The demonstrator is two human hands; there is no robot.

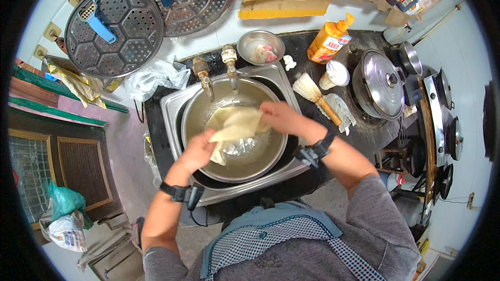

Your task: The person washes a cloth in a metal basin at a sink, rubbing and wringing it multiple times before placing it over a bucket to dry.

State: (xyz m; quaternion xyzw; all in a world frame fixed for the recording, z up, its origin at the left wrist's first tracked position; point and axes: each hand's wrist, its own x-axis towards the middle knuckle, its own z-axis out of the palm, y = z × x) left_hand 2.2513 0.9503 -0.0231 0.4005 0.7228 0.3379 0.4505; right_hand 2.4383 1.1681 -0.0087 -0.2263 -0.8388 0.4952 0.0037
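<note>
A pale yellow cloth (pixel 236 125) is spread between my hands over a large metal basin (pixel 234 177) that stands in the stainless steel sink (pixel 172 119). My left hand (pixel 198 149) grips the cloth at its near left side, where a corner hangs down. At its right end my right hand (pixel 279 116), blurred, is closed on it. Water (pixel 244 147) glints in the basin below. Two old taps, one with a brass body (pixel 203 76) and one with a whitish top (pixel 230 60), reach over the basin's far rim.
Behind the sink stands a small metal bowl (pixel 244 48). To the right are an orange pump bottle (pixel 328 43), a plastic cup (pixel 334 75), a brush (pixel 318 99) and a lidded pot (pixel 379 86). A plastic bag (pixel 156 80) and a perforated steamer plate (pixel 113 43) are at the left.
</note>
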